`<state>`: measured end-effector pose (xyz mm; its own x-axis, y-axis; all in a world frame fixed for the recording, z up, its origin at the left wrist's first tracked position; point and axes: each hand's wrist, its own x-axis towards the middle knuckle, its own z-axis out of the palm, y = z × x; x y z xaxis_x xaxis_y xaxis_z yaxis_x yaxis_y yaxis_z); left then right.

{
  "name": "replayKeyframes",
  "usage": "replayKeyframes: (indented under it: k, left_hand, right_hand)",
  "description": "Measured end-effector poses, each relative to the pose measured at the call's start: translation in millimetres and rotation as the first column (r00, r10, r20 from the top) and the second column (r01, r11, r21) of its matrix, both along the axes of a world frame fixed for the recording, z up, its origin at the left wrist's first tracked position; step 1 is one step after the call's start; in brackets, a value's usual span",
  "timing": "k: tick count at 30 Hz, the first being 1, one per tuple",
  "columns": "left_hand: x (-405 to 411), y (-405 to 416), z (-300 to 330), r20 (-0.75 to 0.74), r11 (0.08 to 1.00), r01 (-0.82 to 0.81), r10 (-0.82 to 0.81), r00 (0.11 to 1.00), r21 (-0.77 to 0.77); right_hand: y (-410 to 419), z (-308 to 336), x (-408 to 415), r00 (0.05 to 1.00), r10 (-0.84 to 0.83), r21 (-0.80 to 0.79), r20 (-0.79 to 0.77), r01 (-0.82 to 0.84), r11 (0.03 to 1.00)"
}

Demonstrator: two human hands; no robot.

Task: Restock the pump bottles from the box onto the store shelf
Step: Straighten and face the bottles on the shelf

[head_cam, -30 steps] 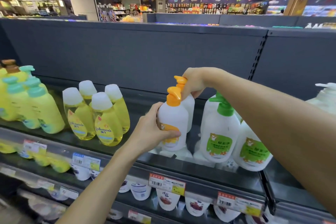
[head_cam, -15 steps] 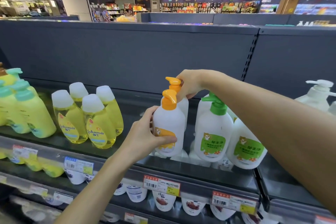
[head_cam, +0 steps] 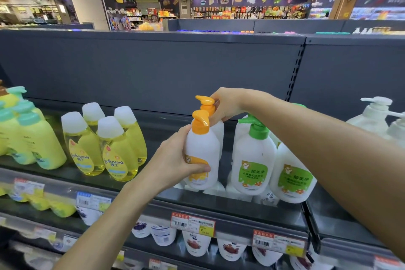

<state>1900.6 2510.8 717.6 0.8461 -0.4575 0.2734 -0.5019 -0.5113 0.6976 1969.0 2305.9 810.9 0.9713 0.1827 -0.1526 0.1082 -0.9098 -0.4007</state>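
Two white pump bottles with orange pumps stand one behind the other on the dark store shelf (head_cam: 219,206). My left hand (head_cam: 177,160) wraps the body of the front orange-pump bottle (head_cam: 202,151), which stands upright near the shelf's front edge. My right hand (head_cam: 225,107) reaches over from the right and grips the pump neck of the rear orange-pump bottle (head_cam: 206,103), mostly hidden behind the front one. The box is out of view.
Two white bottles with green pumps (head_cam: 254,160) stand touching just right of the orange ones. Yellow oil bottles (head_cam: 114,149) and yellow-green pump bottles (head_cam: 32,138) fill the left. White pump bottles (head_cam: 374,116) stand far right. Price tags (head_cam: 192,223) line the shelf edge.
Both hands keep their holds on the two orange-pump bottles. The front bottle has turned slightly, its spout now pointing more left. The view has shifted a little.
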Motion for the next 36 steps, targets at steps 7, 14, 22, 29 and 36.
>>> replayKeyframes:
  k: [7,14,22,29,36]
  left_hand:
    - [-4,1,-1,-0.003,0.999,0.011,-0.011,1.000,-0.034]
    - [-1,2,-7,-0.005,0.999,0.001,-0.002,1.000,-0.043]
    - [2,3,-9,0.000,0.999,-0.002,0.002,1.000,-0.052]
    - [2,3,-11,-0.007,0.998,0.011,-0.012,1.000,-0.063]
    - [2,2,-10,0.015,0.997,0.023,-0.022,1.000,-0.070]
  right_hand:
    - [0,4,1,0.999,0.037,-0.021,-0.012,-0.038,0.999]
    - [-2,4,0,0.999,0.047,-0.062,-0.015,-0.048,0.997]
    - [-2,3,0,0.999,0.051,-0.054,-0.001,-0.051,0.997]
    - [-2,3,-2,0.998,0.058,-0.049,-0.003,-0.058,0.997]
    - [-1,5,-1,0.999,0.051,-0.053,-0.012,-0.051,0.997]
